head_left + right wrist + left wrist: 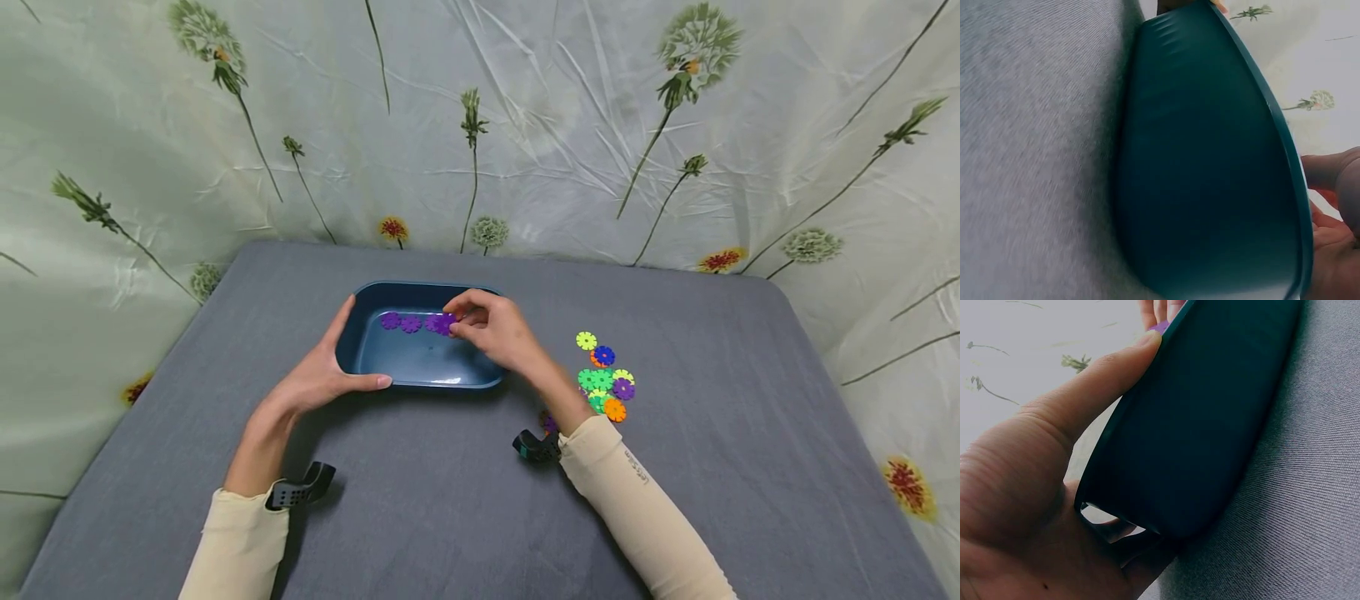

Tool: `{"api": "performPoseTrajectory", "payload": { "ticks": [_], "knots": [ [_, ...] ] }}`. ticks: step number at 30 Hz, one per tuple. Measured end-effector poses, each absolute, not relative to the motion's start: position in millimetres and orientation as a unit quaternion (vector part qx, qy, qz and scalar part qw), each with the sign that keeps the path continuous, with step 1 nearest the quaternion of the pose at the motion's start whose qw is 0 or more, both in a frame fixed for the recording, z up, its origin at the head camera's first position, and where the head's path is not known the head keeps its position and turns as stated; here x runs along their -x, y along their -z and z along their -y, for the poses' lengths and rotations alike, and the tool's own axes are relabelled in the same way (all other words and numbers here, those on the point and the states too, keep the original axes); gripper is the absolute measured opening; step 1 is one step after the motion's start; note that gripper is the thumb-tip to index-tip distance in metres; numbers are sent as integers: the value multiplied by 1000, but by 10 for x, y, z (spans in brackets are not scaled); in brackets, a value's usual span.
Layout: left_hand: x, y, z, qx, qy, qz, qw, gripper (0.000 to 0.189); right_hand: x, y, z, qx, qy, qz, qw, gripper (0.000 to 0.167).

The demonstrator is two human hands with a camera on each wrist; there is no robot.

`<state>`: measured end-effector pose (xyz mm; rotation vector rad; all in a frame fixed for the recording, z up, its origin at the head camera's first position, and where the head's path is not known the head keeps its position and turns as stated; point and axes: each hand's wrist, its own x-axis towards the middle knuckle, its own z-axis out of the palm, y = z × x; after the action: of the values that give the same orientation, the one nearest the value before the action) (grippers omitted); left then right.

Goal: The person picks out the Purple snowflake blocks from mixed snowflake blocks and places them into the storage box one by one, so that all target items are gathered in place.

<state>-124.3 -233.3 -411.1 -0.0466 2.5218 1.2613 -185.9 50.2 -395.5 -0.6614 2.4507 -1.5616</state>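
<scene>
A dark blue plastic tray (420, 379) sits on the cloth-covered table. My left hand (318, 371) grips its left end, thumb along the front rim and fingers round the far side; the left wrist view shows the thumb (1100, 381) at the rim. Over the tray's right half, my right hand (495, 329) pinches a purple notched plastic disc (446, 324), with a bit of orange showing between the fingers. Several more purple discs (410, 323) form a row along the tray's back side. In the right wrist view the tray wall (1210, 156) hides most of the fingers.
Right of the tray lies a loose cluster of notched discs: green (600, 380), yellow (586, 340), blue (603, 356), orange (615, 409) and purple (623, 388). A few more are partly hidden behind the right forearm. A flower-print curtain (555, 167) hangs behind the grey table (420, 517).
</scene>
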Motion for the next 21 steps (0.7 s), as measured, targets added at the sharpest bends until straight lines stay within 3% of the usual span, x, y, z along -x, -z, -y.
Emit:
{"api": "performPoseTrajectory", "payload": {
  "ticks": [21],
  "knots": [
    [1238, 4106, 2333, 12, -454, -876, 163, 137, 1954, 4018, -186, 225, 485, -840, 98, 19]
  ]
}}
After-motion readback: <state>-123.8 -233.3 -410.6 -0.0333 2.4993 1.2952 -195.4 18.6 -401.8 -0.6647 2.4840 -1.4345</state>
